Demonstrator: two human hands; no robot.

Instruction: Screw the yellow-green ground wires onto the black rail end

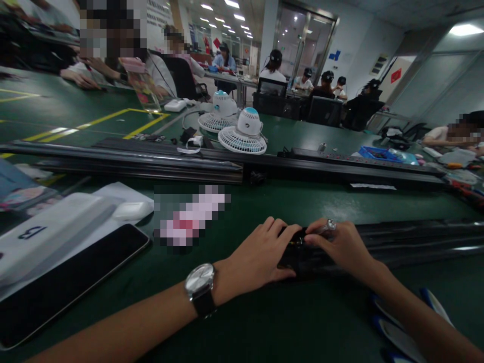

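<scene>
A long, dark bar that looks wrapped in black film (401, 237) lies across the table on the right, its near end between my two hands. My left hand (260, 252), with a watch (200, 285) on its wrist, curls over that end, thumb below and fingers above. Right beside it, the thumb and forefinger of my right hand (340, 242) are pinched together at a small dark part with a shiny spot (300, 242). What exactly the right fingers grip is too small to make out. A ring (331, 225) sits on a right finger.
On the left are a black phone (75, 282), a white box (56, 227) and a small white case (131, 210). Long black profiles (151, 166) cross the table ahead, with two white fans (242, 133) behind. Blue-rimmed objects (401, 333) lie under my right forearm. People sit further off.
</scene>
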